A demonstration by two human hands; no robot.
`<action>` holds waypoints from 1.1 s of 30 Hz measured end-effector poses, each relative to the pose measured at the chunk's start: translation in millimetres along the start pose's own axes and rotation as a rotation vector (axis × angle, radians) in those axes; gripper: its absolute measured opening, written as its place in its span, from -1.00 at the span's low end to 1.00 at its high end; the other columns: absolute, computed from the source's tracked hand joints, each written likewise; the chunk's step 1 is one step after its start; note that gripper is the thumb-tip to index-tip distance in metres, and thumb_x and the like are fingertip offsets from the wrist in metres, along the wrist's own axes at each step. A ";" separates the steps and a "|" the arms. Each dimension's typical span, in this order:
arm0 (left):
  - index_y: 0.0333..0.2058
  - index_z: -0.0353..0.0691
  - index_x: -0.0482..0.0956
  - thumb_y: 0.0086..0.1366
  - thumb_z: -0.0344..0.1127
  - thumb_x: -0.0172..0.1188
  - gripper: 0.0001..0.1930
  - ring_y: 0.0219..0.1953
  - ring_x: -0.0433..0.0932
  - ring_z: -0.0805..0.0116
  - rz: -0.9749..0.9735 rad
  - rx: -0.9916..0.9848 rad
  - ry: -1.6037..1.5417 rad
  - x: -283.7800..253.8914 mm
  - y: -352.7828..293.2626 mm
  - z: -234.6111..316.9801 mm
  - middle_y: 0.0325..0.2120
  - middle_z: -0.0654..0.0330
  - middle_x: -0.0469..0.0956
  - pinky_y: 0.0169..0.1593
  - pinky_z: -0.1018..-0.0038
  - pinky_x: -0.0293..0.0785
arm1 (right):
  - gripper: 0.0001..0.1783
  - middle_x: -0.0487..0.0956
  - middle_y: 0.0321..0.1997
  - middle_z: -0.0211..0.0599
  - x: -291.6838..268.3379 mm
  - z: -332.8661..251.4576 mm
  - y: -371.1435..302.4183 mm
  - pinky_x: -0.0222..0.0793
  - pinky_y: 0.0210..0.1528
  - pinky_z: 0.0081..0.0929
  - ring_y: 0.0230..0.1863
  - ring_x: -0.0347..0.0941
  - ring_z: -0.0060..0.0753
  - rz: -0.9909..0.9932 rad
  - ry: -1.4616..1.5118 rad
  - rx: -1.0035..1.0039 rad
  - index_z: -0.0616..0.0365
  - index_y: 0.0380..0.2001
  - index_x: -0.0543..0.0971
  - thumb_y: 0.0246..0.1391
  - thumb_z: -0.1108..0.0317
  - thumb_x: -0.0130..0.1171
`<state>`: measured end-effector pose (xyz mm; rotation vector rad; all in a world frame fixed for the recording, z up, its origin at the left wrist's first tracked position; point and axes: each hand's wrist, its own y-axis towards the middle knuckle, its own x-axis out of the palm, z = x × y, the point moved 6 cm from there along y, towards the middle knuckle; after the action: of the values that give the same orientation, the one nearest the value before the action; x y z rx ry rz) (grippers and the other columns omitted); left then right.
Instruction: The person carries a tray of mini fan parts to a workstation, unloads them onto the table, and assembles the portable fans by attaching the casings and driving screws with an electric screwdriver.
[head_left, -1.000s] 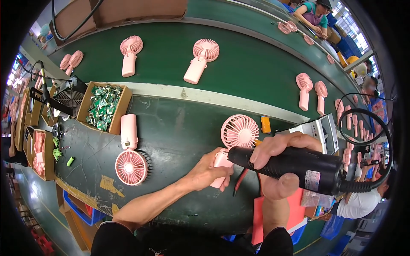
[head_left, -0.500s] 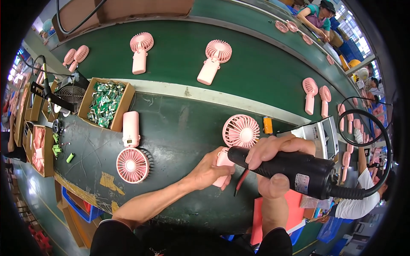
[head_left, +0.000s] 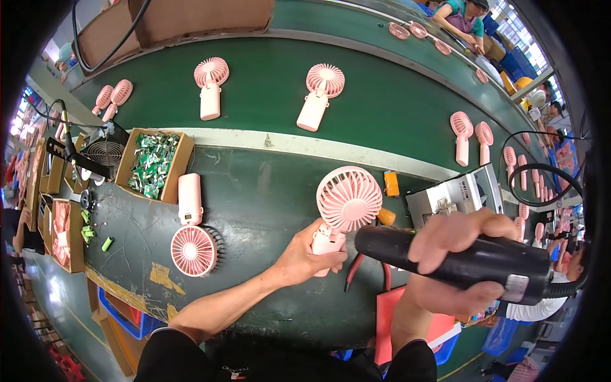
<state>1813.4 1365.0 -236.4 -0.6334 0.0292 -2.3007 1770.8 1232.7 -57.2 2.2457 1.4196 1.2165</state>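
Bench point(head_left: 254, 216) under everything, belt point(head_left: 267, 95) beyond the fan. Silver machine point(head_left: 468, 191) to the fan's right, box point(head_left: 186, 153) of green boards well off to its left.

Driver point(head_left: 484, 262): black, corded, nose just right of the fan's handle. Looks slightly apart; depth hard to judge, bit not visible. My right hand point(head_left: 439, 294) is wrapped round its barrel, fingers over the top, thumb underneath. To do this well, I'd hold the barrel firm, line the nose up straight with its mark, and come in slowly; a slanted approach could slip and scuff the plastic. Cord loops out to the fan's far right, so I'd leave it slack.

Fan point(head_left: 350, 200): pink, in front of me on the near side of the belt, cage tipped away from me. My left hand point(head_left: 305, 258) pinches its handle, thumb across the near face. Best to brace the handle and mind that thumb near the driver's nose, with no squeezing on the thin cage ribs.

Second fan point(head_left: 193, 251) lies to the fan's left. Pliers point(head_left: 386, 275), red-handled, just below the fan; I'd stay clear of them. Orange block point(head_left: 391, 183), smallest, just right of the cage.
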 end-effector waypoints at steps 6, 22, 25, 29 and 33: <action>-0.12 -0.26 0.38 0.19 -0.52 0.24 -0.70 -0.42 0.56 0.49 -0.056 0.013 -0.096 -4.3 1.0 -4.2 -0.34 0.21 0.55 -0.33 0.52 0.51 | -0.25 0.43 -0.31 -0.18 -5.3 2.5 3.8 0.46 -0.49 -0.25 -0.55 0.47 -0.27 -0.021 -0.015 0.040 0.17 -0.02 0.25 -0.10 0.00 0.42; -0.16 -0.27 0.37 0.23 -0.45 0.20 -0.76 -0.54 0.56 0.44 -0.043 -0.096 -0.106 -1.8 -1.7 -5.3 -0.54 0.17 0.55 -0.49 0.51 0.48 | -0.34 0.41 -0.33 -0.25 2.7 32.9 -9.3 0.43 -0.53 -0.36 -0.62 0.40 -0.37 -0.064 -0.253 0.206 0.12 -0.05 0.26 -0.05 -0.03 0.33; -0.14 -0.28 0.36 0.23 -0.46 0.20 -0.74 -0.55 0.55 0.44 -0.060 -0.108 -0.095 -3.7 -1.7 -3.5 -0.55 0.17 0.54 -0.50 0.50 0.48 | -0.33 0.42 -0.36 -0.23 5.0 36.0 -9.5 0.45 -0.52 -0.35 -0.60 0.42 -0.36 -0.060 -0.261 0.222 0.13 -0.05 0.26 -0.04 -0.03 0.34; -0.13 -0.30 0.34 0.22 -0.45 0.21 -0.72 -0.57 0.55 0.43 -0.006 -0.085 -0.030 -1.2 0.9 -2.0 -0.56 0.17 0.54 -0.50 0.49 0.48 | -0.40 0.50 -0.42 -0.15 3.4 49.9 -7.9 0.53 -0.41 -0.38 -0.50 0.51 -0.33 -0.307 -0.218 0.294 0.25 -0.09 0.32 -0.04 0.11 0.37; 0.13 -0.30 0.31 0.04 -0.42 0.31 -0.37 -0.10 0.50 0.34 0.286 -0.299 -0.033 -60.3 -9.8 -80.1 -0.11 0.14 0.51 -0.05 0.40 0.48 | -0.59 0.57 -0.38 -0.36 8.2 56.7 -7.9 0.48 -0.31 -0.54 -0.38 0.55 -0.54 -0.404 -0.264 0.287 0.21 -0.30 0.53 -0.28 0.43 0.49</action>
<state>1807.5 1399.3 -330.9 -0.7637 0.4281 -2.0229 1809.1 1256.7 -93.4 2.0408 1.9055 0.5993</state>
